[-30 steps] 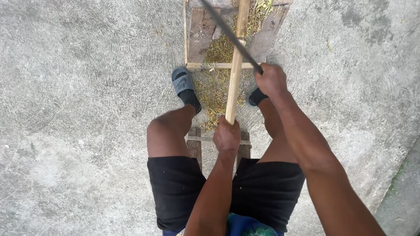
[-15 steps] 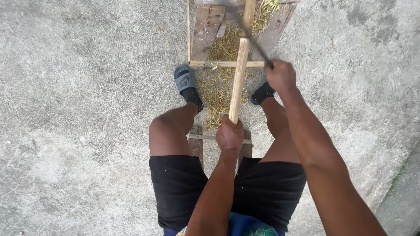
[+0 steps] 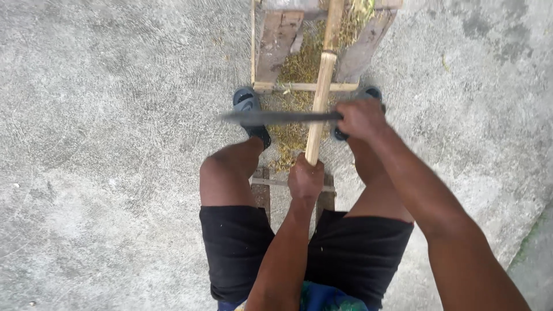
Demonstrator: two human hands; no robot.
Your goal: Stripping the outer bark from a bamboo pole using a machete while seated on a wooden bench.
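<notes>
Blade position is what differs from a moment ago: the long dark knife [image 3: 276,117], earlier raised slantwise, now lies level across the pale bamboo pole [image 3: 320,98], fisted in the right hand [image 3: 360,117]; the left hand [image 3: 305,179] still clamps the pole's near end above the wooden frame [image 3: 276,40], mid-shaving stroke seemingly.

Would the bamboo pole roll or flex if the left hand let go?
Probably stiff: the pole runs straight from the left hand to the wooden frame. Being round, it might roll off the crossbar. It looks light for its length.
</notes>
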